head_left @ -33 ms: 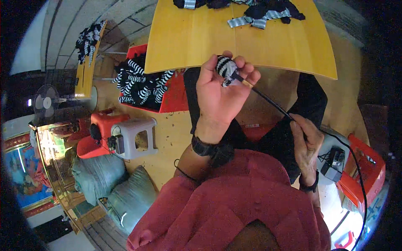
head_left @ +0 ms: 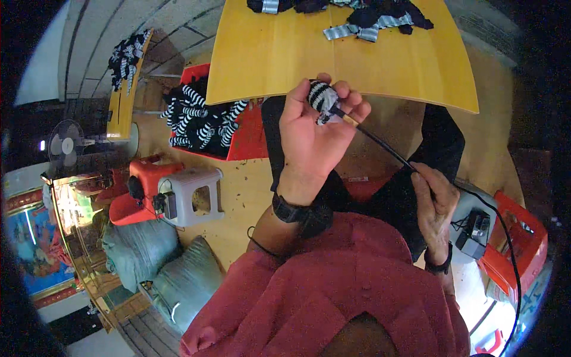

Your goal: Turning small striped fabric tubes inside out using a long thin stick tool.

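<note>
My left hand point(head_left: 312, 146), palm up, has its fingers curled round a small bunched black-and-white striped knit piece point(head_left: 322, 95), held just off the near edge of the yellow tabletop point(head_left: 267, 65). A pale patch shows at the knit's lower end. Into or against that end runs a thin black rod-shaped tool point(head_left: 380, 141) with a tan section; whether its tip goes inside is hidden. My right hand point(head_left: 435, 205) pinches the tool's other end, lower right. From there a black cord point(head_left: 509, 250) curves down along the right side.
Dark and grey-striped cloth pieces point(head_left: 377, 22) lie on the tabletop's far part. Left of it stands a red bin point(head_left: 247, 140) of striped knit pieces. Grey and red stools point(head_left: 199, 193), stuffed sacks point(head_left: 190, 273) and a fan point(head_left: 66, 146) are further left. A red stool point(head_left: 523, 238) stands right.
</note>
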